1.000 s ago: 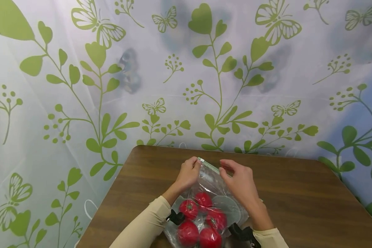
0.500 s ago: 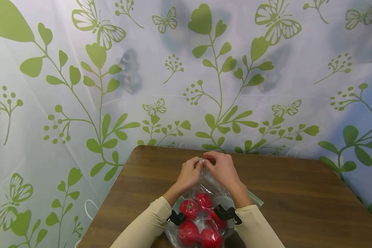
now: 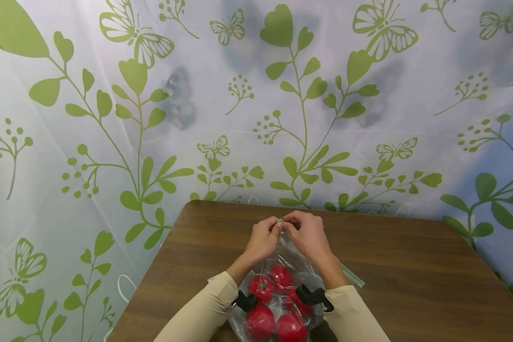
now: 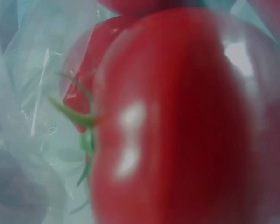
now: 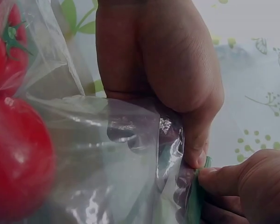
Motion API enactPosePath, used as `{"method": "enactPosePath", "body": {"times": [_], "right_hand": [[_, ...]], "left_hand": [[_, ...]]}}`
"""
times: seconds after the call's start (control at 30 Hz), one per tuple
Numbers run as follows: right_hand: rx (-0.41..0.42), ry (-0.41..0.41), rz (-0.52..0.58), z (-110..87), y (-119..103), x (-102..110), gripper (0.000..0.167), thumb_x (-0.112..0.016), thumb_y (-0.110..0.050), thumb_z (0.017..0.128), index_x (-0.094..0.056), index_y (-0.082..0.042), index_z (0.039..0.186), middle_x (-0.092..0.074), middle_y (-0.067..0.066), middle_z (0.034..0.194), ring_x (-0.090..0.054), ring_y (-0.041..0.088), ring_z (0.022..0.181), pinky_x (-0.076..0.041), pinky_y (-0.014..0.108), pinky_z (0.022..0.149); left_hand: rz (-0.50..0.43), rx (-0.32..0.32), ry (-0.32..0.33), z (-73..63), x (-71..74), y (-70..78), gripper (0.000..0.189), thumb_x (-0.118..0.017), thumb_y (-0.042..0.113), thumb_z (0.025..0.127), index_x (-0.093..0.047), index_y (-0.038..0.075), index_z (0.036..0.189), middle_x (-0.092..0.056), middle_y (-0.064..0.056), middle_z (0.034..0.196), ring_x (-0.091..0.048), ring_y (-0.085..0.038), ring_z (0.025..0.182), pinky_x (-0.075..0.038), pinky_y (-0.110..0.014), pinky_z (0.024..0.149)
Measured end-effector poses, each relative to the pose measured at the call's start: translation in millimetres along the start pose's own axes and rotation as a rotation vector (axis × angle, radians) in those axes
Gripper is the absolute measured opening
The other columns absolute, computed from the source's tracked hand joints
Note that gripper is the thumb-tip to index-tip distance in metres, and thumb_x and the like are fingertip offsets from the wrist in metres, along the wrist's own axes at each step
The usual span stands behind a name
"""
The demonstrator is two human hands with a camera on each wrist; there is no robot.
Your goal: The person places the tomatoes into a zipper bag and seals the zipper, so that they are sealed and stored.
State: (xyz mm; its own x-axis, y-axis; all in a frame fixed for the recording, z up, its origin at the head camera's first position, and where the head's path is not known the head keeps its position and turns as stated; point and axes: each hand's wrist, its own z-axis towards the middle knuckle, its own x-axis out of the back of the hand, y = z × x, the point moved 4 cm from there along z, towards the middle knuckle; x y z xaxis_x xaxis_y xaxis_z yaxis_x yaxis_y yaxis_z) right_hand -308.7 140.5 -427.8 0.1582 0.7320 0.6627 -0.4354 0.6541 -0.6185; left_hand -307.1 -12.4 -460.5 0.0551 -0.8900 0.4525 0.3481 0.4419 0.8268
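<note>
A clear zip bag (image 3: 287, 259) with several red tomatoes (image 3: 261, 323) in it lies in front of me at the table's near side. My left hand (image 3: 261, 243) pinches the bag's top edge between thumb and fingers. Right beside it, my right hand (image 3: 308, 237) pinches the same edge, fingertips close to the left ones. In the right wrist view both hands meet at the green zip strip (image 5: 195, 198). The strip's other end (image 3: 352, 275) sticks out past my right forearm. One tomato (image 4: 177, 116) with a green stem fills most of the left wrist view, behind the plastic.
The brown wooden table (image 3: 410, 266) extends to the right and behind the bag. Behind it hangs a pale curtain (image 3: 235, 118) with green leaves and butterflies. Black wrist mounts (image 3: 311, 295) sit over the tomatoes, at the cream sleeves (image 3: 205, 304).
My right hand has moved left along the zip strip to meet the left hand, its fingers coming together on the edge. The left hand stays about where it was.
</note>
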Motion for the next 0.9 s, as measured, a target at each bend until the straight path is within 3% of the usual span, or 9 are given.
{"method": "enactPosePath", "body": {"times": [0.2, 0.5, 0.9], "right_hand": [[-0.017, 0.005, -0.002, -6.8, 7, 3, 0.011, -0.081, -0.016, 0.1, -0.084, -0.011, 0.109, -0.085, 0.002, 0.098, -0.079, 0.019, 0.084, -0.063, 0.04, 0.073], [-0.042, 0.014, -0.021, -23.0, 26, 12, 0.008, -0.082, -0.012, 0.097, -0.084, -0.012, 0.105, -0.084, 0.001, 0.096, -0.076, 0.015, 0.08, -0.062, 0.036, 0.071], [-0.098, -0.028, -0.05, -49.1, 52, 30, 0.008, -0.082, -0.013, 0.097, -0.084, -0.016, 0.104, -0.084, -0.002, 0.097, -0.074, 0.012, 0.082, -0.061, 0.036, 0.075]], "left_hand": [[0.01, 0.003, 0.012, 0.7, -0.8, -0.1, 0.021, -0.058, 0.013, 0.112, -0.076, 0.011, 0.1, -0.056, 0.005, 0.076, -0.047, -0.007, 0.066, -0.039, -0.024, 0.062], [0.01, 0.008, 0.025, 1.8, -2.6, 0.1, 0.021, -0.06, 0.013, 0.11, -0.078, 0.009, 0.102, -0.076, -0.003, 0.089, -0.059, -0.011, 0.076, -0.048, -0.026, 0.069], [0.017, -0.006, 0.022, 1.8, -3.9, 4.4, 0.021, -0.06, 0.013, 0.111, -0.079, 0.007, 0.103, -0.078, -0.004, 0.092, -0.059, -0.01, 0.077, -0.05, -0.028, 0.074]]}}
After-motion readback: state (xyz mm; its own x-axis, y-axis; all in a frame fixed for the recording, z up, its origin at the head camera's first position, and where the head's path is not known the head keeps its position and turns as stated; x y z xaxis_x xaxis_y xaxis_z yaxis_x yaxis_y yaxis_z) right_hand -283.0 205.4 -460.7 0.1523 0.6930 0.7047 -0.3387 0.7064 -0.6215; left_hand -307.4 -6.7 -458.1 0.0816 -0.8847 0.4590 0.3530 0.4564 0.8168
